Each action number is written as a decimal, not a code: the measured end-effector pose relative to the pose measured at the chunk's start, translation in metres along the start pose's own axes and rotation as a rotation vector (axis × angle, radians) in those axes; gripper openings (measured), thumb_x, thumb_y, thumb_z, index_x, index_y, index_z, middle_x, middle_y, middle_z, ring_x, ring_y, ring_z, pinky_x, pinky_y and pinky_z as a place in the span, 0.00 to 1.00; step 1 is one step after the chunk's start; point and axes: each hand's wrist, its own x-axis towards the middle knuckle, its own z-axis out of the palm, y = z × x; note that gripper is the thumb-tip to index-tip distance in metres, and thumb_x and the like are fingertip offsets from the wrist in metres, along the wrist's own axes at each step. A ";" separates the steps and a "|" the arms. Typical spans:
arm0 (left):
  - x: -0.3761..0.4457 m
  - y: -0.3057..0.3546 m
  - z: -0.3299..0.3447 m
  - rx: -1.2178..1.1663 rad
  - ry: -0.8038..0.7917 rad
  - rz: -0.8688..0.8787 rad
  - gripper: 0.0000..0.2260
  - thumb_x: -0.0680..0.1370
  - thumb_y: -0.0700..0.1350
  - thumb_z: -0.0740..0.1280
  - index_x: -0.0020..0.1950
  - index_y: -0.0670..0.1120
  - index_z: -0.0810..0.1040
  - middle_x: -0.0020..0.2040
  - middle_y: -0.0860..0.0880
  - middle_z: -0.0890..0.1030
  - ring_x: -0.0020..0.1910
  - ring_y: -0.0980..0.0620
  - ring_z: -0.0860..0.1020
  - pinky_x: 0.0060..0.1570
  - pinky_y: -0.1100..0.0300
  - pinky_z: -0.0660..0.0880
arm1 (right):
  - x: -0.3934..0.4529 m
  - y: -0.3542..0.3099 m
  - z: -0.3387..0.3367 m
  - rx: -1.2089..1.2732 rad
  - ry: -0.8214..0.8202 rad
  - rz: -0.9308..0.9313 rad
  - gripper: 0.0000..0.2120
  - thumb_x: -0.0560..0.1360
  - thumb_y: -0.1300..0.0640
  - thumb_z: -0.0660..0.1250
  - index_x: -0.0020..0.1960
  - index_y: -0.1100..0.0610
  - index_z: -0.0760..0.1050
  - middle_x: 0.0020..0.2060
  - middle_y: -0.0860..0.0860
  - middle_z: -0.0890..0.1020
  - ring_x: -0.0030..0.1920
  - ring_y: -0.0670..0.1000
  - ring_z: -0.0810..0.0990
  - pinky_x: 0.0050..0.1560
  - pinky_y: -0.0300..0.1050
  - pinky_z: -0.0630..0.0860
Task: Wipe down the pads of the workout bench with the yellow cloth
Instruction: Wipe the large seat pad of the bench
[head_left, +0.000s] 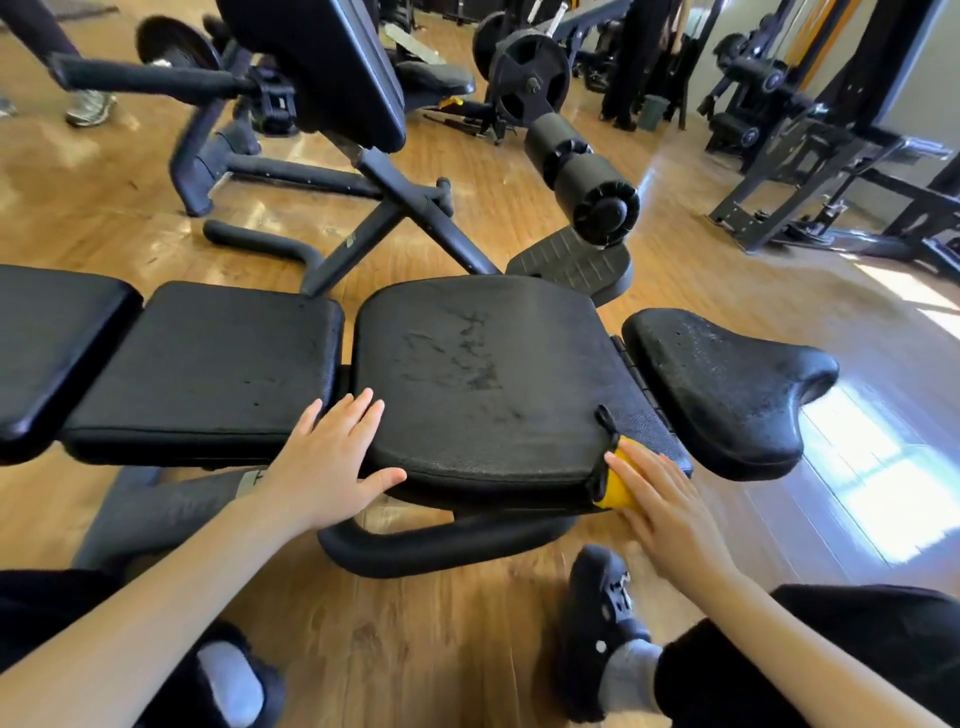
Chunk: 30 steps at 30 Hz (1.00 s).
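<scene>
Plainly, no brand or writing can be read anywhere on the workout bench (332, 540); a small pale mark on a frame tube behind is too blurred to make out. Four black pads lie in a row, the third, widest pad (483, 384) worn and streaked. Two hands work here: the left hand (332, 457) rests flat with straight fingers across the gap at that pad's near corner, gripping nothing, and the right hand (660, 504) presses the yellow cloth (615, 486) with straight fingers against the pad's right near edge.
</scene>
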 end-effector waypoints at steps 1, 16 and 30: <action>0.000 0.000 0.000 -0.005 0.005 0.002 0.35 0.76 0.64 0.53 0.77 0.49 0.46 0.78 0.50 0.46 0.76 0.51 0.46 0.73 0.51 0.41 | 0.003 -0.006 0.002 -0.002 -0.003 0.022 0.21 0.80 0.44 0.49 0.67 0.54 0.65 0.64 0.55 0.72 0.65 0.54 0.68 0.69 0.47 0.59; -0.001 -0.020 -0.012 0.072 -0.108 0.095 0.44 0.73 0.64 0.64 0.77 0.48 0.41 0.77 0.48 0.41 0.76 0.48 0.39 0.72 0.54 0.41 | 0.062 -0.135 0.027 -0.126 -0.140 -0.269 0.30 0.67 0.43 0.71 0.66 0.48 0.70 0.63 0.48 0.77 0.62 0.50 0.76 0.59 0.49 0.75; -0.013 -0.038 -0.011 0.167 -0.048 -0.059 0.49 0.71 0.67 0.62 0.75 0.40 0.38 0.77 0.42 0.41 0.76 0.44 0.42 0.73 0.52 0.45 | 0.114 -0.213 0.059 -0.177 -0.197 -0.270 0.30 0.70 0.41 0.66 0.67 0.56 0.69 0.67 0.55 0.73 0.67 0.55 0.71 0.66 0.49 0.69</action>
